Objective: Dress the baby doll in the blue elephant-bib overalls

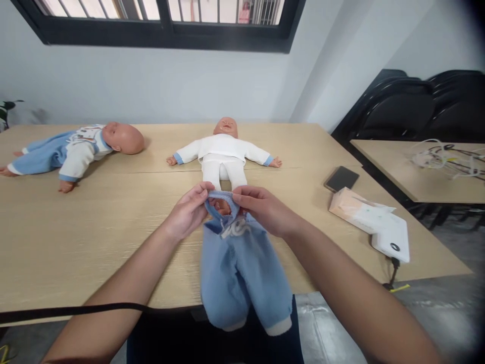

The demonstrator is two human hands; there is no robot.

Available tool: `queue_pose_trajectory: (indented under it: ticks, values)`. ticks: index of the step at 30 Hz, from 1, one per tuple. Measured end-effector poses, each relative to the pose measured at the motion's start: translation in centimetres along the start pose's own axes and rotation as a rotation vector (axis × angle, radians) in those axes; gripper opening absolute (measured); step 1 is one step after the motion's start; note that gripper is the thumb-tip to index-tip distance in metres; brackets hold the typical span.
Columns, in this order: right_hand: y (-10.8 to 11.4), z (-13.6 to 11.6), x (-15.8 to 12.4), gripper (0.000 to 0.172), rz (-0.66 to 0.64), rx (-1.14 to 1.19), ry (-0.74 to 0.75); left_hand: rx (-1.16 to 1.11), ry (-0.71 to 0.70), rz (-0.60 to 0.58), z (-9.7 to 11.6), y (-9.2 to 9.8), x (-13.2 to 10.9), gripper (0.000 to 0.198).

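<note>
A baby doll in a white top and white leggings (223, 154) lies on its back in the middle of the wooden table (76, 232), feet toward me. My left hand (189, 212) and my right hand (261, 207) both pinch the waistband of a pair of blue doll trousers (240, 268). The waistband is held apart right at the doll's feet, which are hidden behind it. The trouser legs hang over the table's near edge.
A second doll in a blue and white outfit (71, 151) lies at the far left. A dark phone (341, 178), a tissue pack (356, 208) and a white device (392, 237) sit at the right. Black chairs (409, 106) and another table (417, 172) stand beyond.
</note>
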State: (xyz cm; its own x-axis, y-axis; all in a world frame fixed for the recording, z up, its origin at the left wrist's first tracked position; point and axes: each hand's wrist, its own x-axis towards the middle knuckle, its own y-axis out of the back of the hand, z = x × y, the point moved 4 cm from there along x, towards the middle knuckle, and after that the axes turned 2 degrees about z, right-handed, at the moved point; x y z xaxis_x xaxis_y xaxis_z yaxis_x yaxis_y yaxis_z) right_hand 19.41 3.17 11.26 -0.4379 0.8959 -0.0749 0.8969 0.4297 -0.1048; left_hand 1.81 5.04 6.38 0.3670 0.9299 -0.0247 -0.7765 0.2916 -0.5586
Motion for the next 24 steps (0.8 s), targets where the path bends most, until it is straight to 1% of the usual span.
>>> queue_pose_trajectory:
  ticks: [2, 5, 9, 11, 14, 16, 19, 21, 23, 24]
  values:
    - [-0.2, -0.1, 0.0, 0.035, -0.023, 0.047, 0.016, 0.053, -0.001, -0.035, 0.0, -0.1, -0.1, 0.036]
    - [-0.8, -0.6, -0.1, 0.033, -0.047, 0.03, 0.072, 0.155, -0.04, -0.068, -0.1, 0.1, -0.1, 0.041]
    - [-1.2, -1.3, -0.2, 0.03, -0.006, -0.015, 0.125, 0.289, -0.107, -0.104, -0.2, 0.2, 0.0, 0.052]
    - [-1.3, -1.4, -0.2, 0.029, 0.016, -0.043, 0.14, 0.374, -0.126, -0.105, -0.2, 0.0, 0.0, 0.051]
    - [-1.6, -1.3, -0.2, 0.028, 0.027, -0.123, 0.157, 0.502, -0.164, -0.005, 0.1, 0.0, 0.1, 0.036]
    - [-1.9, -1.2, -0.2, 0.028, 0.046, -0.2, 0.161, 0.585, -0.202, 0.05, 0.4, 0.2, 0.1, 0.03]
    - [-2.3, -1.4, 0.2, 0.024, 0.103, -0.338, 0.157, 0.754, -0.355, 0.084, 1.1, 0.3, -0.1, 0.024]
    - [-2.3, -1.7, 0.7, 0.023, 0.102, -0.438, 0.166, 0.85, -0.446, 0.134, 1.5, 0.5, -0.2, 0.02]
    - [-1.4, -2.0, 1.3, 0.024, 0.094, -0.58, 0.22, 0.863, -0.432, 0.185, 1.7, 1.0, -0.1, 0.02]
    - [-0.5, -2.0, 1.5, 0.026, 0.128, -0.654, 0.261, 0.843, -0.399, 0.206, 1.7, 1.3, 0.1, 0.021]
